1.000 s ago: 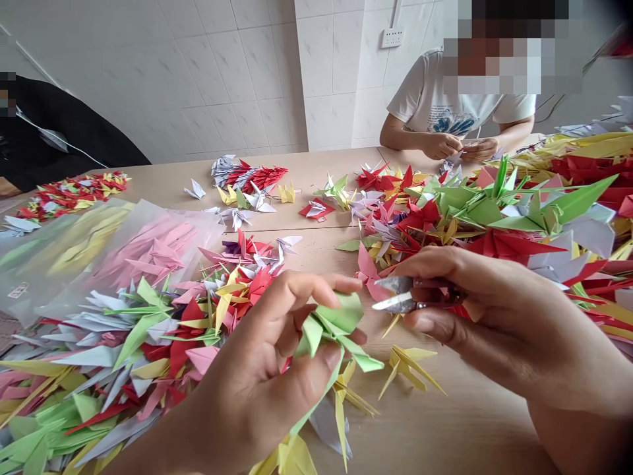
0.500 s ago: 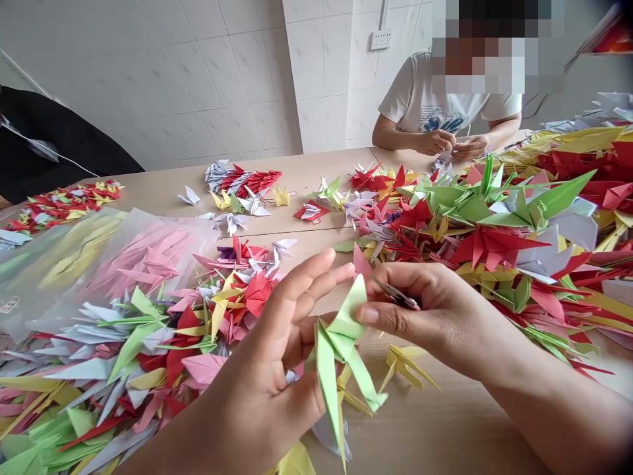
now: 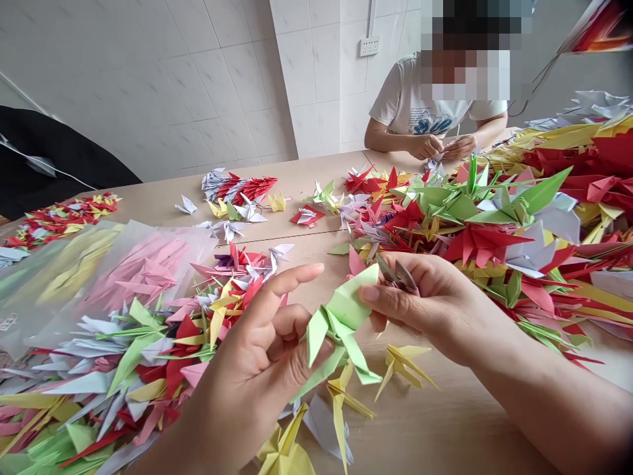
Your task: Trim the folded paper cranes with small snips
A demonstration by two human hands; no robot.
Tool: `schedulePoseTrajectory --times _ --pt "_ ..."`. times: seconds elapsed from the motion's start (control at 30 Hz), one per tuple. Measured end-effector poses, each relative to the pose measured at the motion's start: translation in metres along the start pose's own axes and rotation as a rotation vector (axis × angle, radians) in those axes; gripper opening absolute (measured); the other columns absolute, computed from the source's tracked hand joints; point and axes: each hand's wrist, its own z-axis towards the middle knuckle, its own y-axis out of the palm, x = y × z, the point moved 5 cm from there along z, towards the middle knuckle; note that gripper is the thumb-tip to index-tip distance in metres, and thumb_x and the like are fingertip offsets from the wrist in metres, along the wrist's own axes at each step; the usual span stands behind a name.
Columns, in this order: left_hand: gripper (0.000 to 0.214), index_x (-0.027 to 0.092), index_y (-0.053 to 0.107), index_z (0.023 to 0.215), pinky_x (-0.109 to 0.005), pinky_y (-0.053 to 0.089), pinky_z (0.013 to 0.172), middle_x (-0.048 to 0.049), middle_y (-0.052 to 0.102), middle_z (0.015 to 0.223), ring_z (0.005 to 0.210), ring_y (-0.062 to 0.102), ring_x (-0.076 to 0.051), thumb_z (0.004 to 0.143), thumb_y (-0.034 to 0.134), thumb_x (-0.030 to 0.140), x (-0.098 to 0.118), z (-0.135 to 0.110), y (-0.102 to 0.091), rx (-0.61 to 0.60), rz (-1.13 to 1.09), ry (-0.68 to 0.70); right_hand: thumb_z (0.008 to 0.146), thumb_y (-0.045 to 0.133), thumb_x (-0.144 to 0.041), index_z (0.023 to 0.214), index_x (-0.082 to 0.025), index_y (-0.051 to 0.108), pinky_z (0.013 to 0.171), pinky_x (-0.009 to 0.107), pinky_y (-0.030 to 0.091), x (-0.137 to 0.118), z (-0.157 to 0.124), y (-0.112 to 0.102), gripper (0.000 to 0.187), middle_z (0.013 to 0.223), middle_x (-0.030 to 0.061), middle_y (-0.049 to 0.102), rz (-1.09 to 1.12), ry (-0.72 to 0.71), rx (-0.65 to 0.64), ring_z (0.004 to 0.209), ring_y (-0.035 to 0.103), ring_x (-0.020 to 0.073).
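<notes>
A light green origami crane point(image 3: 346, 313) is between my hands above the table. My left hand point(image 3: 262, 359) pinches its lower left part between thumb and curled fingers, with the index finger stretched out. My right hand point(image 3: 435, 313) grips the tip of its upper wing between thumb and fingers. Also tucked in my right hand is a small dark metal tool with two pointed tips point(image 3: 399, 274), like tweezers; the rest of it is hidden by the fingers. Below the crane lie yellow origami cranes point(image 3: 403, 366) and a pale, whitish folded piece point(image 3: 324, 425).
Heaps of coloured paper cranes point(image 3: 475, 244) fill the right side, and another pile point(image 3: 148, 356) spreads at the left. Clear plastic bags point(image 3: 202, 241) hold pink, yellow and green ones. Across the table point(image 3: 163, 194) a person in a white T-shirt point(image 3: 403, 99) handles paper.
The green crane has turned; its left wing is now folded back over by my left thumb. My left index finger has straightened out, and the tool's two tips show more clearly.
</notes>
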Motion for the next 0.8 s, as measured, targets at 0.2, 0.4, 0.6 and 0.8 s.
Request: schedulePoseTrajectory --times 0.2,0.4,0.6,0.8 --pt "0.047 0.052 0.047 0.134 -0.012 0.052 0.066 0.0072 0.063 0.079 0.073 0.062 -0.009 0.095 0.067 0.035 0.001 -0.003 -0.003 0.035 0.016 -0.015 0.092 0.066 -0.042 0.073 -0.018 0.065 0.041 0.022 0.028 0.004 0.000 -0.006 0.031 0.063 -0.0016 0.065 -0.049 0.015 0.029 0.045 0.040 0.0072" --pt "0.051 0.046 0.045 0.135 -0.017 0.052 0.063 0.0056 0.061 0.078 0.070 0.061 -0.011 0.092 0.071 0.037 -0.001 0.000 -0.007 0.060 0.001 -0.057 0.091 0.066 -0.048 0.083 -0.018 0.069 0.049 0.026 0.042 0.007 0.001 -0.012 0.031 0.068 0.0034 0.068 -0.096 0.011 0.076 0.056 0.057 0.0145" --pt "0.047 0.036 0.047 0.134 -0.013 0.041 0.052 0.0093 0.052 0.063 0.054 0.047 -0.006 0.093 0.070 0.036 0.001 0.010 -0.014 0.164 0.085 0.017 0.089 0.067 -0.047 0.076 -0.019 0.064 0.052 0.026 0.045 0.011 0.009 -0.023 0.031 0.068 0.0019 0.066 -0.095 0.043 0.164 0.058 0.059 0.0146" --pt "0.051 0.029 0.044 0.136 -0.018 0.044 0.055 0.0075 0.055 0.067 0.057 0.054 -0.010 0.092 0.070 0.034 -0.001 0.021 -0.022 0.221 0.083 0.067 0.086 0.066 -0.049 0.080 -0.018 0.064 0.054 0.026 0.045 0.014 0.020 -0.036 0.031 0.069 0.0008 0.064 -0.225 -0.013 0.300 0.061 0.061 0.0155"
